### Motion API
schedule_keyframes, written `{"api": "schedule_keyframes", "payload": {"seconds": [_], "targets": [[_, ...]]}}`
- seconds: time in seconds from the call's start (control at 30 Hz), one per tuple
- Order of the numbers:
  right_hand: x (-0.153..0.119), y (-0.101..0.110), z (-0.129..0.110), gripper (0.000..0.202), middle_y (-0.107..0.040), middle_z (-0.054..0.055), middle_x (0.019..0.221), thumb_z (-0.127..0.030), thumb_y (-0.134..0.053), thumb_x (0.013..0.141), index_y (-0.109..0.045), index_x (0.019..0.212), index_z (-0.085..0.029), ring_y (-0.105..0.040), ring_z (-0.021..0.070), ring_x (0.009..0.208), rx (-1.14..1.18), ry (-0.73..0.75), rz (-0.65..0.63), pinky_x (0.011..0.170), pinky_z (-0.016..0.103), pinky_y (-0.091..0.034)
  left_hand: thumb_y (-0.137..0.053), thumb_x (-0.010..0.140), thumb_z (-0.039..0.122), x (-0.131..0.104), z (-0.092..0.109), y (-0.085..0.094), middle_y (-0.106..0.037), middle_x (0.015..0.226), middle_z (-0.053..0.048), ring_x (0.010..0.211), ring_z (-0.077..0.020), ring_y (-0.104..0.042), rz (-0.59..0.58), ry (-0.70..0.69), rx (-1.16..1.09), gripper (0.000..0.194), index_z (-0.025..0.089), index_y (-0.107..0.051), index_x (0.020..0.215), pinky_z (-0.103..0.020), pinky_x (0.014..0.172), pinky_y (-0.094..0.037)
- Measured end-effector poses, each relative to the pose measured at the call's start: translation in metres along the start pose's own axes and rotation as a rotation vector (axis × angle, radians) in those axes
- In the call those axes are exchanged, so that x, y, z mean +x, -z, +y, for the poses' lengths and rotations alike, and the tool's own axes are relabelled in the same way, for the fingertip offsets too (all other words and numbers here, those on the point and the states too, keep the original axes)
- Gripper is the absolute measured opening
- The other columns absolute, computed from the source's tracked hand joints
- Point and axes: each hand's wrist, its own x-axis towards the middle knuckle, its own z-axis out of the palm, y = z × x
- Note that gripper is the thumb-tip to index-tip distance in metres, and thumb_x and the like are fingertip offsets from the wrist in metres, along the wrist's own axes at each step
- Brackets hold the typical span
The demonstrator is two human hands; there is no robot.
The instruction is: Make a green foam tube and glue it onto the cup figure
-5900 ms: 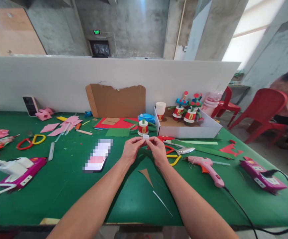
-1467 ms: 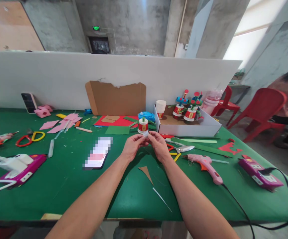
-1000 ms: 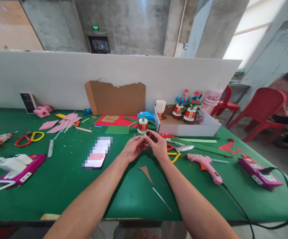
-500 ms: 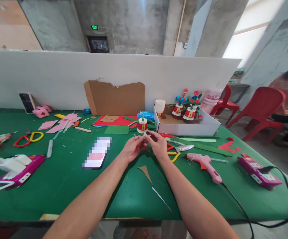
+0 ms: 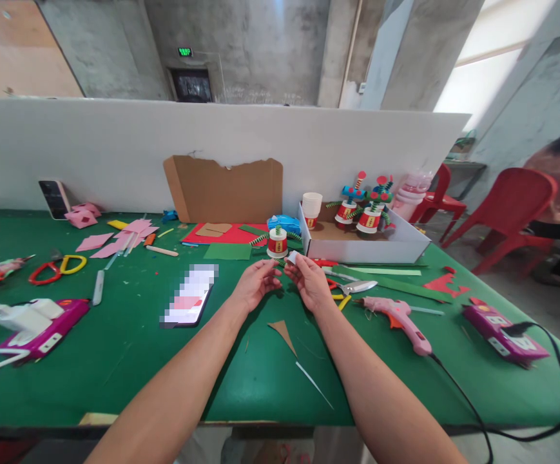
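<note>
Between the thumb and fingers of my right hand (image 5: 310,281) is a small white piece of paper (image 5: 292,257). My left hand (image 5: 259,283) hovers just to its left, fingers loosely bent and apart, with nothing visible in them. Right behind both hands stands a red and white paper cup figure (image 5: 277,243) with green striped spring arms. Scissors (image 5: 352,288) with red and yellow handles lie beside my right hand, their handles partly behind it. On the table below the hands are a brown paper scrap (image 5: 284,339) and a thin white strip (image 5: 313,385).
A pink glue gun (image 5: 400,322) and a purple power strip (image 5: 504,335) lie to the right. Behind, a white box (image 5: 366,250) holds cups and finished figures. A phone (image 5: 190,296) and pink paper pieces (image 5: 132,237) lie left. Someone sits far right near red chairs (image 5: 511,206).
My hands have drawn apart. The left hand has released the white paper and moved slightly left, while the right hand keeps it, now more exposed.
</note>
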Motion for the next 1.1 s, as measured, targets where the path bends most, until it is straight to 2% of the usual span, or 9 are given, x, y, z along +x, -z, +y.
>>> {"api": "schedule_keyframes", "payload": {"seconds": [0.07, 0.13, 0.2, 0.27, 0.5, 0.6, 0.8, 0.97, 1.1], "targets": [[0.0002, 0.0007, -0.0006, 0.028, -0.071, 0.001, 0.076, -0.041, -0.075, 0.065, -0.066, 0.079, -0.019, -0.065, 0.0118, 0.062, 0.019, -0.026, 0.001, 0.065, 0.025, -0.056, -0.069, 0.064, 0.011, 0.001, -0.0011, 0.0014, -0.064, 0.065, -0.001, 0.047, -0.0095, -0.056, 0.003, -0.033, 0.011, 0.016, 0.013, -0.061, 0.077, -0.027, 0.054, -0.05], [0.0008, 0.0016, -0.0008, 0.025, -0.072, 0.003, 0.078, -0.04, -0.074, 0.067, -0.065, 0.077, -0.019, -0.066, 0.0126, 0.063, 0.048, -0.052, 0.006, 0.067, 0.026, -0.056, -0.062, 0.059, 0.006, 0.0017, -0.0017, 0.0031, -0.065, 0.067, -0.002, 0.049, -0.0099, -0.056, 0.009, -0.076, 0.027, 0.01, 0.013, -0.059, 0.065, -0.028, 0.056, -0.05], [0.0018, 0.0024, -0.0005, 0.023, -0.072, 0.003, 0.078, -0.038, -0.074, 0.068, -0.063, 0.076, -0.019, -0.067, 0.0128, 0.065, 0.077, -0.072, 0.006, 0.07, 0.026, -0.057, -0.055, 0.056, 0.006, 0.0017, -0.0014, 0.0047, -0.064, 0.064, -0.002, 0.049, -0.0105, -0.056, 0.002, -0.116, 0.033, 0.009, 0.013, -0.052, 0.052, -0.028, 0.056, -0.05], [0.0025, 0.0029, -0.0001, 0.022, -0.071, 0.002, 0.075, -0.036, -0.074, 0.069, -0.062, 0.075, -0.019, -0.067, 0.0131, 0.067, 0.099, -0.089, 0.008, 0.073, 0.027, -0.056, -0.051, 0.055, 0.008, 0.0012, -0.0004, 0.0056, -0.063, 0.06, -0.003, 0.049, -0.0115, -0.056, -0.013, -0.139, 0.019, 0.009, 0.013, -0.05, 0.048, -0.028, 0.055, -0.049], [0.0024, 0.0033, 0.0003, 0.02, -0.066, -0.001, 0.064, -0.034, -0.074, 0.069, -0.06, 0.069, -0.019, -0.066, 0.013, 0.063, 0.132, -0.108, 0.029, 0.074, 0.028, -0.057, -0.046, 0.061, 0.016, 0.0023, 0.0029, 0.0058, -0.062, 0.054, -0.006, 0.046, -0.0138, -0.056, -0.014, -0.061, -0.049, 0.012, 0.012, -0.056, 0.055, -0.029, 0.052, -0.048], [0.0018, 0.0032, -0.0006, 0.018, -0.066, -0.001, 0.064, -0.033, -0.072, 0.072, -0.062, 0.071, -0.018, -0.065, 0.0122, 0.061, 0.137, -0.126, 0.015, 0.074, 0.028, -0.057, -0.048, 0.069, 0.018, 0.0038, 0.0023, 0.0058, -0.061, 0.054, -0.005, 0.045, -0.0128, -0.055, -0.005, -0.044, -0.049, 0.014, 0.011, -0.059, 0.063, -0.027, 0.05, -0.047], [0.0017, 0.0036, -0.001, 0.014, -0.066, 0.0, 0.065, -0.032, -0.067, 0.076, -0.065, 0.074, -0.018, -0.064, 0.0117, 0.061, 0.162, -0.159, 0.003, 0.073, 0.026, -0.057, -0.056, 0.077, 0.022, 0.0032, 0.0001, 0.0048, -0.063, 0.059, -0.004, 0.046, -0.0107, -0.056, -0.062, -0.09, 0.0, 0.016, 0.01, -0.063, 0.086, -0.022, 0.048, -0.045], [0.0016, 0.0042, 0.0, 0.016, -0.067, 0.0, 0.067, -0.032, -0.071, 0.072, -0.063, 0.073, -0.019, -0.064, 0.0123, 0.062, 0.121, -0.124, -0.013, 0.074, 0.028, -0.057, -0.064, 0.076, 0.027, 0.004, -0.0008, 0.0046, -0.063, 0.058, -0.002, 0.045, -0.0085, -0.055, -0.023, -0.126, 0.014, 0.019, 0.011, -0.065, 0.087, -0.02, 0.047, -0.045], [-0.0016, 0.0021, -0.001, 0.023, -0.068, -0.003, 0.074, -0.026, -0.077, 0.063, -0.062, 0.079, -0.02, -0.063, 0.0086, 0.06, 0.073, -0.114, -0.03, 0.065, 0.021, -0.055, -0.07, 0.072, 0.034, 0.0061, -0.001, 0.0067, -0.06, 0.053, -0.001, 0.041, -0.007, -0.052, 0.069, -0.166, 0.027, 0.025, 0.011, -0.064, 0.075, -0.019, 0.046, -0.044]]}}
